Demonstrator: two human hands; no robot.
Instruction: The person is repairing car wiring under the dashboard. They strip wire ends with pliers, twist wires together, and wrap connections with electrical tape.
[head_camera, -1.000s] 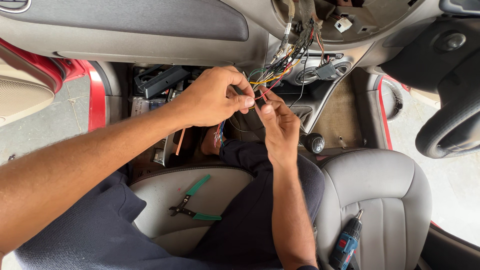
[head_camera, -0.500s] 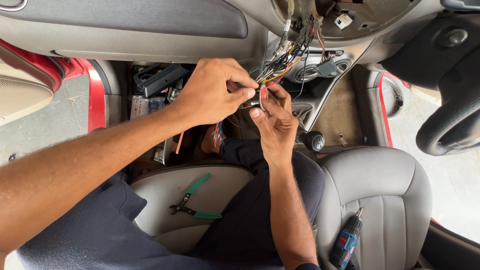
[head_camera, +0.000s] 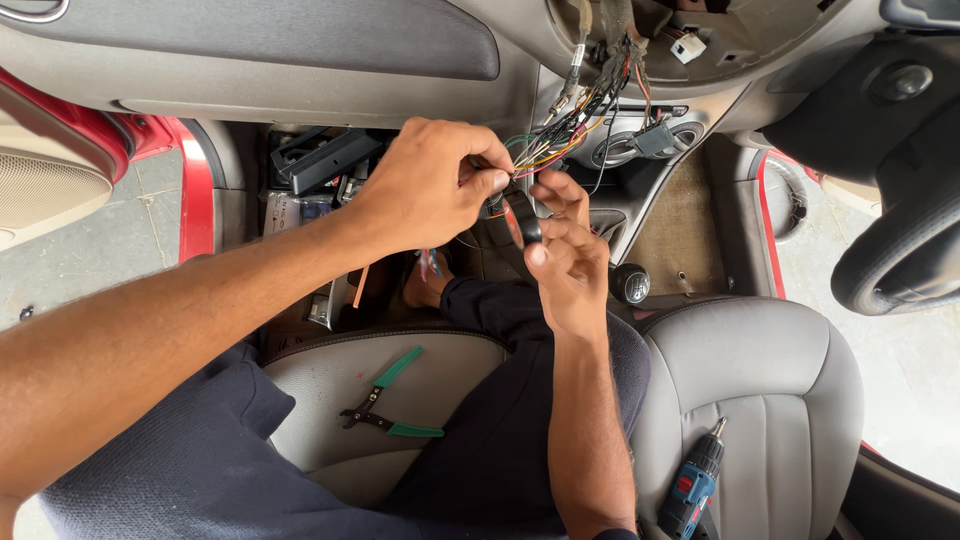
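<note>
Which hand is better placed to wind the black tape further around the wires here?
Probably the right hand: its fingertips hold the black tape roll just below the wire bundle. The left hand is pinching the wires at the joint, steadying them, so it seems less free to move.

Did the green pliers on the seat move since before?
No. The green pliers lie in the same spot on the grey seat, between the person's legs, handles spread the same way as before.
</note>
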